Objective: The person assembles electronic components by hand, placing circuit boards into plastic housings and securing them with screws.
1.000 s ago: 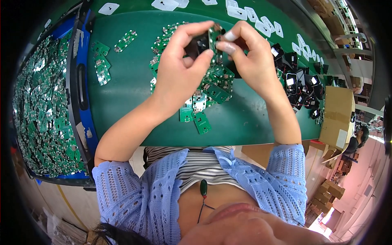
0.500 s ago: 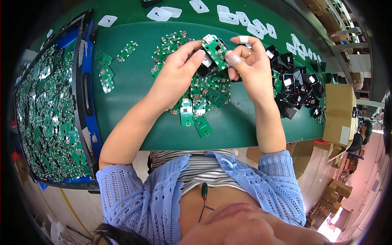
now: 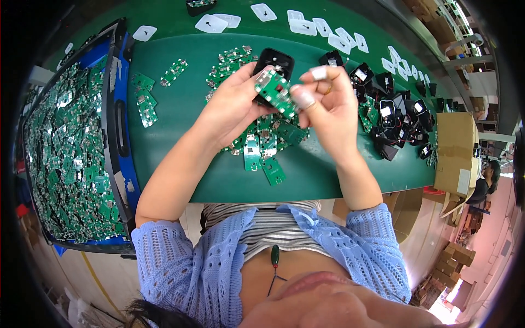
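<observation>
left hand (image 3: 232,109) grips black casing (image 3: 273,61) — right hand (image 3: 328,109) pinches green circuit board (image 3: 276,92).

Small green circuit board with silver parts (image 3: 275,91), held against a glossy black plastic shell (image 3: 273,61). Dark green table mat (image 3: 180,117). Blue bin with black rim (image 3: 114,117), filled with green boards. White flat pads (image 3: 211,23) along the far edge. Light blue open-knit cardigan (image 3: 188,262) over a grey-and-white striped top (image 3: 273,229). Fingertips (image 3: 304,98) look wrapped in whitish tape. Brown cardboard box (image 3: 454,147).
</observation>
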Tool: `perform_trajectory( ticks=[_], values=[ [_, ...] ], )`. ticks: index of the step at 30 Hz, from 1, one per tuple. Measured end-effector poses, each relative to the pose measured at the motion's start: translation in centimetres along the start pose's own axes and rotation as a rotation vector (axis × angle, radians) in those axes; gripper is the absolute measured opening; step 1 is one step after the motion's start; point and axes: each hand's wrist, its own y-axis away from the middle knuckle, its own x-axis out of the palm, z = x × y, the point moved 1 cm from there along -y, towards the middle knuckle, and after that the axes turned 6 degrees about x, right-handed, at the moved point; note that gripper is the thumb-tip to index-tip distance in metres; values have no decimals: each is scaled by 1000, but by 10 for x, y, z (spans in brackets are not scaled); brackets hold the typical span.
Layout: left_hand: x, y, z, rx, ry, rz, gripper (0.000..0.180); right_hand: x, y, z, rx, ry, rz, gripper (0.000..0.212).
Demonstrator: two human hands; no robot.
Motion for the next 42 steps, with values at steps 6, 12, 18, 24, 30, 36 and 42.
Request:
perform_trajectory(
  ticks=[6,12,18,24,30,36,42],
  values=[
    [-7,-3,-3,-27,278,152,29,2,4,-7,-364,282,-4,19],
    [-7,-1,1,-15,-91,23,35,-2,7,-14,-605,590,53,33],
    [-3,2,3,128,-259,-19,28,-9,-4,-7,-1018,934,-55,35],
    [2,7,4,255,-299,-8,25,-15,-13,-1,-867,765,-88,21],
    [15,16,-1,253,-251,64,31,-17,-18,-2,-807,752,-184,18],
    [12,16,2,300,-318,63,32,-7,-16,-5,-782,763,-183,18],
    [14,11,12,430,-328,63,29,-5,-18,-6,-918,890,-204,15]
  ],
)
